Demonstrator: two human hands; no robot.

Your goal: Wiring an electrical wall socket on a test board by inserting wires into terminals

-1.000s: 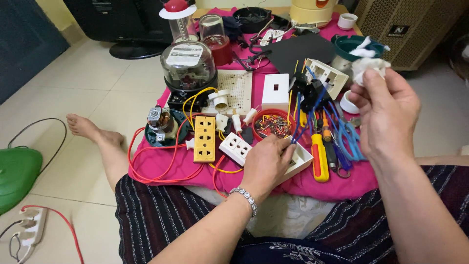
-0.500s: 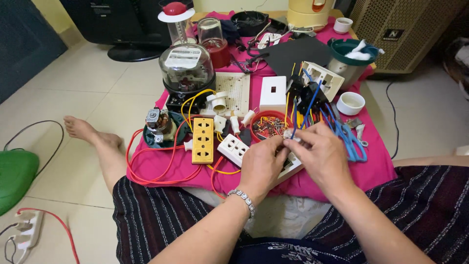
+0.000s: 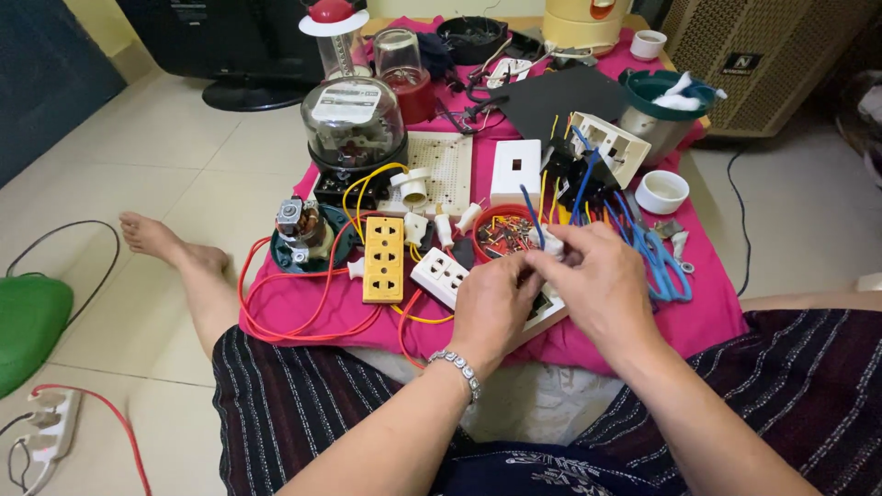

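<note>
Head view: left hand (image 3: 491, 308) and right hand (image 3: 593, 285) meeting at centre, fingers pinched narrow on a small white part (image 3: 553, 246) trailing a blue wire (image 3: 531, 213). At 12 o'clock, red bowl (image 3: 501, 234); at 10, yellow socket strip (image 3: 383, 259); farther, glass-domed meter (image 3: 353, 124).
</note>
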